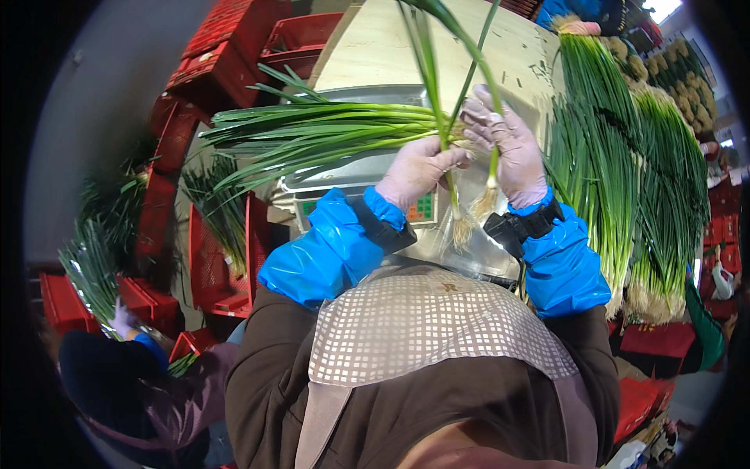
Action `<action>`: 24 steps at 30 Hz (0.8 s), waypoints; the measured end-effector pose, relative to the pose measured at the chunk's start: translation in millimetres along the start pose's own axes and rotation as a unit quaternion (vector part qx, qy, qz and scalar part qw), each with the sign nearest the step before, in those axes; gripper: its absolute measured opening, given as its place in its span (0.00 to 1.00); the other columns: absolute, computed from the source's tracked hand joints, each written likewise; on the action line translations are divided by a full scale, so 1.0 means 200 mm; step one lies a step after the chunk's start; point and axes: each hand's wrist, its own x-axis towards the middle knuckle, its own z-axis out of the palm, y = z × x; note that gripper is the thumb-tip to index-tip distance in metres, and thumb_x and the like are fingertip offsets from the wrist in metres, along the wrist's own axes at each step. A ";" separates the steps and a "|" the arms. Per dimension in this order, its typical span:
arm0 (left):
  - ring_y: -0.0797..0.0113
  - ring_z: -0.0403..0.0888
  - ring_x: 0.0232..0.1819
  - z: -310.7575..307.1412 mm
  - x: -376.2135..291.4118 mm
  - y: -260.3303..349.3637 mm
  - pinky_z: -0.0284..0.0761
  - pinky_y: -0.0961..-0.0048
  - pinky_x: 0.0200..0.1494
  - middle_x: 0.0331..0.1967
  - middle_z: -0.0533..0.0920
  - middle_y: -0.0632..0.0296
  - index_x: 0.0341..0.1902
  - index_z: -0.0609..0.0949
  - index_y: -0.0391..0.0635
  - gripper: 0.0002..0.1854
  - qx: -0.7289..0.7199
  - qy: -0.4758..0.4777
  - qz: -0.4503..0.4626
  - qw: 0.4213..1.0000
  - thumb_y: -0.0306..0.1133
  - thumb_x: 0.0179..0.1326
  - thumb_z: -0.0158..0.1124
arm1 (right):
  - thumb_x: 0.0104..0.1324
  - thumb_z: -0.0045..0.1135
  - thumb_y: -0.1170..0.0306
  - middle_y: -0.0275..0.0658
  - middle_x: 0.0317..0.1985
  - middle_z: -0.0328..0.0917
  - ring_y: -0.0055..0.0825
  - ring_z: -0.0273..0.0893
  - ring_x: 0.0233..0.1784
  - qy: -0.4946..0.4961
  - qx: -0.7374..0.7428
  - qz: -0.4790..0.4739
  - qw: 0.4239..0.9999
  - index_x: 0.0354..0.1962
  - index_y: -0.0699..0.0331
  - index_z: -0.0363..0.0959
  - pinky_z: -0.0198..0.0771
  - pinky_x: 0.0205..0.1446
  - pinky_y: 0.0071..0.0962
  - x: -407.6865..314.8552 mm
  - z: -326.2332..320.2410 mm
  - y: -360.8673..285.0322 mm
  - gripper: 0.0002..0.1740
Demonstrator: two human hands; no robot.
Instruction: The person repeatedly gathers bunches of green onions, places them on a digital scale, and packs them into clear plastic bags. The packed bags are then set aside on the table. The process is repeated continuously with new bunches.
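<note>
My left hand (419,170), in a pale glove, pinches a green onion stalk (435,88) between thumb and fingers, its roots hanging below. In my gloved right hand (515,149) is a thicker green onion (494,164), its white root end pointing down towards me. Both stalks stand above the weighing scale (363,164). Across the scale's metal pan lies a loose bunch of green onions (340,123), leaves to the left and root ends close to my hands. Part of the scale's keypad (422,208) shows beneath my left wrist.
Large piles of green onions (592,152) line the right side of the pale table (375,47). Red plastic crates (217,70) stand at the left, one holding onions (225,205). A co-worker's gloved hand (122,319) is at lower left; another person's hand (580,28) touches the far pile.
</note>
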 end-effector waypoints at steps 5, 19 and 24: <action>0.76 0.80 0.29 -0.22 0.01 -0.04 0.73 0.81 0.32 0.31 0.84 0.65 0.41 0.81 0.43 0.13 -0.053 0.146 0.018 0.988 0.41 0.63 0.62 | 0.76 0.40 0.65 0.39 0.46 0.80 0.26 0.79 0.46 0.105 -0.054 -0.068 0.991 0.63 0.61 0.64 0.74 0.51 0.25 0.01 -0.16 -0.07 0.21; 0.71 0.78 0.19 -0.45 0.20 -0.18 0.68 0.76 0.19 0.22 0.82 0.59 0.38 0.79 0.38 0.33 0.107 0.116 -0.143 0.977 0.63 0.66 0.49 | 0.69 0.49 0.63 0.53 0.54 0.75 0.45 0.77 0.50 0.359 -0.676 0.151 0.625 0.69 0.61 0.52 0.69 0.55 0.35 -0.70 -1.90 0.12 0.34; 0.75 0.77 0.25 -0.27 -0.15 -0.26 0.75 0.77 0.29 0.29 0.82 0.61 0.46 0.80 0.38 0.24 0.196 -0.066 -0.127 0.970 0.51 0.66 0.59 | 0.63 0.57 0.65 0.58 0.69 0.53 0.51 0.48 0.74 0.162 -0.776 0.240 0.561 0.69 0.70 0.45 0.46 0.76 0.39 -1.08 -2.17 0.62 0.43</action>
